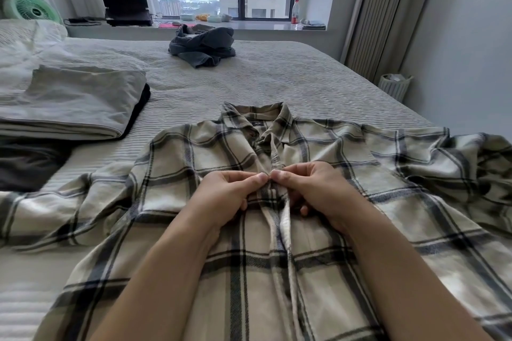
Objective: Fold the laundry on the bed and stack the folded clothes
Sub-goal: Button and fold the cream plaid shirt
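The plaid shirt [318, 202] lies front-up on the bed [277, 77], collar away from the person, sleeves spread to both sides. All positions below are given relative to this shirt.

Hand state: the left hand [230, 196] and the right hand [315, 191] meet at the shirt's front placket, just below the collar. Each pinches one edge of the placket between thumb and curled fingers, thumbs nearly touching. The step in hand appears to be fastening a button; the button itself is hidden under the fingertips.

Procedure, as judged from this position:
1. Keep both placket edges flat and overlapped before pushing the button through; a twisted edge will skew later folds.
2. Fasten only enough buttons to hold the front closed.
3. Smooth the wrinkled sleeves outward before turning the shirt face-down.

Other items: a folded grey stack [74, 102] rests on the bed to the left of the shirt's collar, ready to receive it. A crumpled dark garment [202, 47] lies beyond the collar, near the window sill, not yet folded.
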